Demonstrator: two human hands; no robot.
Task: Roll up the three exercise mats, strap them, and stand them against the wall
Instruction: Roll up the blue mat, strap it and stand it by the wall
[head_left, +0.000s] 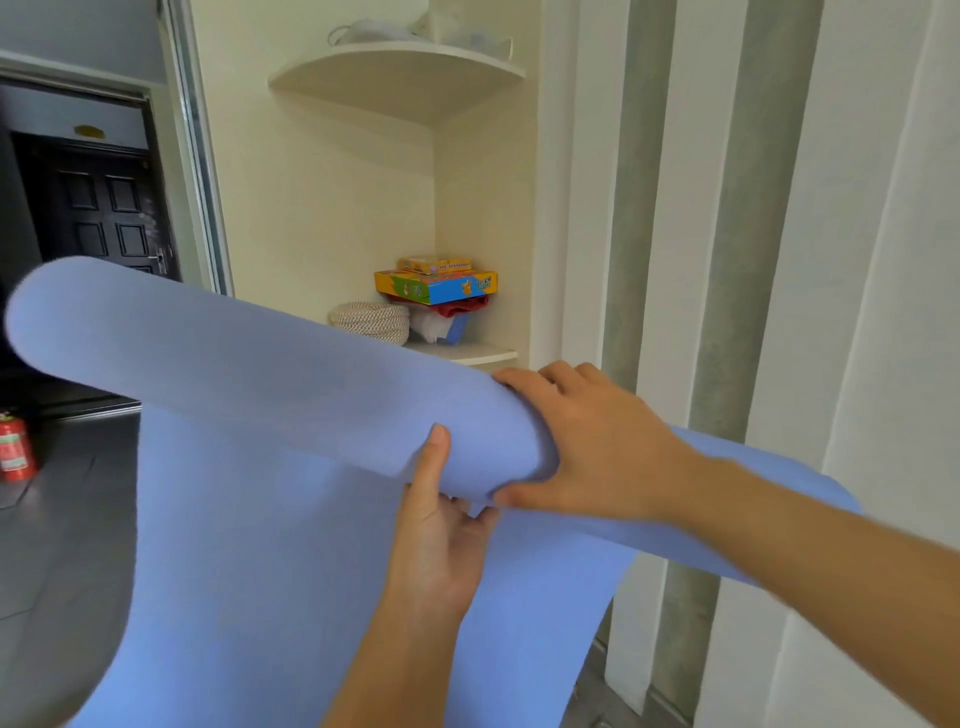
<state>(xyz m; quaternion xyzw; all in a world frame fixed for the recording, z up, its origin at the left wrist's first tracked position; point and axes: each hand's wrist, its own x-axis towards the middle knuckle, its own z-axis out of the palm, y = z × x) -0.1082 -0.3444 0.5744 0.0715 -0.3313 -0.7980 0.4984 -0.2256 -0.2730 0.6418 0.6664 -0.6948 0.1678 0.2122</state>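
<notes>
A blue exercise mat (249, 364) is being held up in the air, partly rolled: the roll is lying roughly level across the middle of the view, and the unrolled part is hanging down from it and running off the bottom edge of the frame. The roll's left end is blurring against a dark door (104, 208). Its right end is hiding under the right hand (587, 441), which is wrapping over it with fingers spread across the top and the thumb pressing underneath. The left hand (441, 530) is gripping from below, thumb lying up against the roll's front and the other fingers tucking out of sight behind the hanging sheet. Only this one mat is showing.

Behind the roll, a lower corner shelf (467, 353) is carrying a coiled rope basket (371, 322) and a stack of colourful boxes (436, 286); their printing is too small to read. The upper corner shelf (400, 73) is holding pale things cut off by the top edge. A red fire extinguisher (15, 447) is standing on the dark floor at the left edge, its label unreadable.
</notes>
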